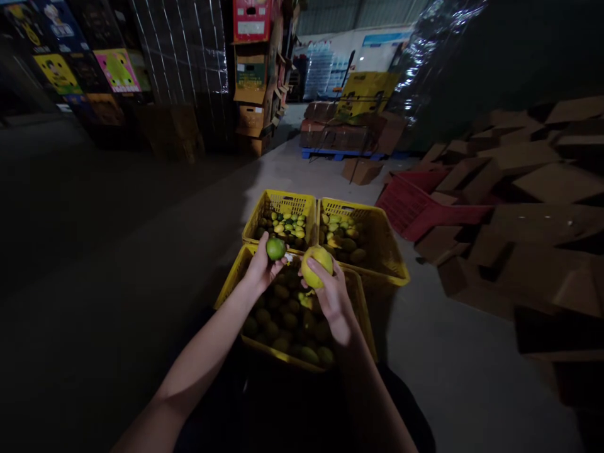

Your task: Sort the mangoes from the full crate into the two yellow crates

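My left hand (259,270) is closed around a small green citrus fruit (276,249), thumb along its left side. My right hand (333,296) grips a larger yellow lemon (317,267), with the thumb across its front. A small white item (289,257) shows by my left fingertips; I cannot make out what it is. Both hands are over the near yellow crate (365,314), which holds many dim green and yellow fruits (290,321). Behind it stand a back left crate (246,228) and a back right crate (394,251), each with more fruit.
A red crate (410,204) lies tilted at right against a heap of flattened cardboard boxes (533,207). Stacked cartons (251,75) rise at the back. A blue pallet (325,153) bears boxes, with a loose carton (361,170) on the floor before it.
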Demonstrator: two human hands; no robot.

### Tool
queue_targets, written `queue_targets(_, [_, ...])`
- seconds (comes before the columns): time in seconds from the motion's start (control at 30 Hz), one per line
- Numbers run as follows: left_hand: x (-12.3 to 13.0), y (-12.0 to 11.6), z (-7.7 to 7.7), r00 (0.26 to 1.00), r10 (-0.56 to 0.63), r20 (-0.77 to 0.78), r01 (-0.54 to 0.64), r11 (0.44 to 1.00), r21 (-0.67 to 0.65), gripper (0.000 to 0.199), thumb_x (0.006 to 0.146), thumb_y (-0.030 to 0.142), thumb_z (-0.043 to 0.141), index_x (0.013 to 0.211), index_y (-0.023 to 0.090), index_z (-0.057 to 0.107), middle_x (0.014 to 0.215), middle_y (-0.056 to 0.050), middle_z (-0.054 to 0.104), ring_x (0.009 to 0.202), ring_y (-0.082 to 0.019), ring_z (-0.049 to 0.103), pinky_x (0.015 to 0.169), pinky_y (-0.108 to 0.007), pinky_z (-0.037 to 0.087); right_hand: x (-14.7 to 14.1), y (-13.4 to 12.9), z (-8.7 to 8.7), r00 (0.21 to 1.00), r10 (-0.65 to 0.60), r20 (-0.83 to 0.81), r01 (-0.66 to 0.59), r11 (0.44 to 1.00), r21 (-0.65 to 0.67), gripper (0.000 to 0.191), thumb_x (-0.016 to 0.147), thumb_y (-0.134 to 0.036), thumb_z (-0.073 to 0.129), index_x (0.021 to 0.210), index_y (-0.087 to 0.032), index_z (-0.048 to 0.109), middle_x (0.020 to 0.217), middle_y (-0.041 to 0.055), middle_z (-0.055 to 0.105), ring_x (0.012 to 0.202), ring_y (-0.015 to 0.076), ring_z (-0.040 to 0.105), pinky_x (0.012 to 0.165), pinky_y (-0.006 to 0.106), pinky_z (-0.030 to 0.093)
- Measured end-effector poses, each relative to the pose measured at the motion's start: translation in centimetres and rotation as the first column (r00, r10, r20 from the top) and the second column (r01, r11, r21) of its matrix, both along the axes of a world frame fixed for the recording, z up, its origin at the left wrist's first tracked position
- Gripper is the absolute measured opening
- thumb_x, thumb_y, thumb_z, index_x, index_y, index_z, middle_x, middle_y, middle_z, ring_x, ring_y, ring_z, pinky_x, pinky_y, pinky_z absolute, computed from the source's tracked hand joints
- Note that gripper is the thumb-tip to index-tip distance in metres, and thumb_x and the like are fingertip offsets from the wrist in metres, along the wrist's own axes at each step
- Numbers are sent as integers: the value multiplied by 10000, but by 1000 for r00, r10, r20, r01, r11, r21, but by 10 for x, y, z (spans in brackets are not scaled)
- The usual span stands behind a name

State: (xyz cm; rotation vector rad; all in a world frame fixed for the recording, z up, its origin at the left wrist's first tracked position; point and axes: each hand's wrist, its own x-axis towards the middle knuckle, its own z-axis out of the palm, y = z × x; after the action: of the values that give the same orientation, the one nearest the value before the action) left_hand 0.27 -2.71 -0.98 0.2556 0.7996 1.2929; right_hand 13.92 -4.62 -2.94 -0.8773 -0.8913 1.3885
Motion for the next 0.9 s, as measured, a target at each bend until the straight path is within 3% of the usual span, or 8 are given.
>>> queue_targets(0.13, [1, 2, -3, 995, -88, 39, 88, 996, 0, 375, 894, 449, 502, 854, 92, 608, 663, -42, 634, 406, -52, 530, 344, -112, 400, -1, 0, 1, 999, 14, -43, -16, 999, -33, 346, 606, -330, 806, 866, -187, 628, 724, -4, 617, 551, 126, 565, 408, 214, 407])
queue_targets(0.33, [5, -4, 1, 998, -65, -18, 67, 989, 135, 198, 796, 303, 668, 770, 118, 603, 649, 3, 598, 417, -19, 491, 369, -91, 392, -1, 0, 2, 998, 30, -62, -33, 998, -51, 315, 633, -319, 787, 868, -194, 619, 719, -6, 602, 569, 131, 565, 417, 219, 409])
queue_targets(0.57, [1, -5, 1, 980, -186, -69, 194, 972, 134, 489, 855, 543, 497, 693, 100, 628, 516, -17, 550, 325, -20, 383, 315, -130, 318, 0, 0, 4, 998, 23, -57, -27, 997, -71, 307, 641, -341, 770, 861, -187, 620, 714, -5, 612, 558, 125, 563, 427, 217, 408])
queue_targets(0.73, [0, -6, 7, 990, -126, -64, 132, 987, 95, 453, 853, 506, 511, 674, 99, 602, 495, -5, 520, 340, -27, 414, 311, -121, 295, -1, 0, 3, 998, 21, -63, -26, 997, -73, 311, 629, -347, 772, 854, -194, 620, 708, -12, 606, 550, 126, 556, 420, 220, 395])
queue_targets(0.9, [0, -6, 4, 980, -145, -139, 168, 971, 171, 451, 829, 512, 548, 647, 102, 595, 471, -3, 514, 294, -6, 344, 269, -113, 175, -1, -2, 5, 998, 27, -53, -31, 997, -77, 296, 650, -352, 760, 861, -192, 628, 736, -4, 612, 566, 122, 552, 436, 217, 399])
